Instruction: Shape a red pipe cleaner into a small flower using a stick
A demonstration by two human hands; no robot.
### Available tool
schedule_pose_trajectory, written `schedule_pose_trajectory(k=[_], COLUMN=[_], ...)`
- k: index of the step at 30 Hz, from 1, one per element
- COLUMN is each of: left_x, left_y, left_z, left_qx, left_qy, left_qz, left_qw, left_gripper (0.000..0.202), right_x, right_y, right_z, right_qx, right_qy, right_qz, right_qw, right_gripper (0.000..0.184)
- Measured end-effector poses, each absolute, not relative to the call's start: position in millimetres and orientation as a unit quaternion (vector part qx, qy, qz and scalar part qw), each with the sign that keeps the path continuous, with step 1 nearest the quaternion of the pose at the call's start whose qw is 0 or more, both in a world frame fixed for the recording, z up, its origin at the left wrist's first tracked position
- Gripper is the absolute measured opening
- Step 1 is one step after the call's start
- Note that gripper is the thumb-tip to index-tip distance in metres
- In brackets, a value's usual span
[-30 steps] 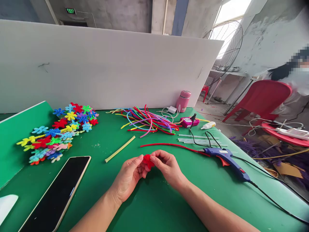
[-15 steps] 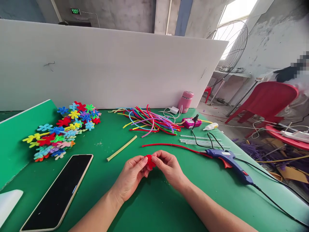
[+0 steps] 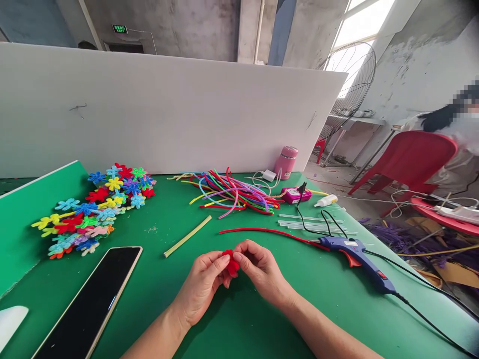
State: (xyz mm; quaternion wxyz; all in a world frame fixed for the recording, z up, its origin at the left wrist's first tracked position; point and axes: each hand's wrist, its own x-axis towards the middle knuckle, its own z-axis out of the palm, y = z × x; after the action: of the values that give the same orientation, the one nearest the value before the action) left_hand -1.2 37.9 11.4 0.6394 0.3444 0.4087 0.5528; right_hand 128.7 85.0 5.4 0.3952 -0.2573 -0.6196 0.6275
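A small red pipe-cleaner flower (image 3: 232,268) is pinched between both hands above the green table. My left hand (image 3: 207,279) grips its left side with thumb and fingers. My right hand (image 3: 260,267) is closed on its upper right edge, thumb against the petals; parts of the flower are covered by the fingers. Beyond the hands lies a long red pipe cleaner (image 3: 258,230), its right end by the nozzle of a blue glue gun (image 3: 357,254). A pale yellow bundle of short stems (image 3: 187,236) lies to the left of the hands.
Finished-looking colourful flowers (image 3: 88,219) are heaped at left, near a phone (image 3: 90,304). Loose pipe cleaners (image 3: 232,192), clear glue sticks (image 3: 310,222), a white bottle (image 3: 326,200) and a pink flask (image 3: 287,162) stand or lie farther back. A white board (image 3: 168,114) closes the far side.
The view has tilted slightly, so everything sits a little lower. Both hands keep hold of the red flower, which has turned a little, showing more separate petals.
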Motion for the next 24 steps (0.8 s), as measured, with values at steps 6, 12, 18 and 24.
schedule_pose_trajectory(k=[6,12,18,24], left_x=[-2.7,-8.8,-10.1,-10.3], left_y=[38.3,38.1,37.7,36.5], left_z=[11.9,7.8,9.6,11.3], left_qx=[0.388,0.459,0.509,0.523], left_qy=[0.437,0.472,0.489,0.505], left_qz=[0.538,0.49,0.468,0.448], left_qw=[0.608,0.571,0.531,0.52], left_gripper=[0.023,0.027,0.029,0.028], right_x=[130.4,133.5,134.2,133.0], right_y=[86.9,86.4,86.2,85.8], right_z=[4.5,8.0,8.3,5.9], right_qx=[-0.274,-0.254,-0.244,-0.277], right_qy=[-0.674,-0.757,-0.784,-0.774], right_qz=[0.563,0.45,0.404,0.411], right_qw=[0.392,0.399,0.403,0.393], right_gripper=[0.019,0.011,0.011,0.012])
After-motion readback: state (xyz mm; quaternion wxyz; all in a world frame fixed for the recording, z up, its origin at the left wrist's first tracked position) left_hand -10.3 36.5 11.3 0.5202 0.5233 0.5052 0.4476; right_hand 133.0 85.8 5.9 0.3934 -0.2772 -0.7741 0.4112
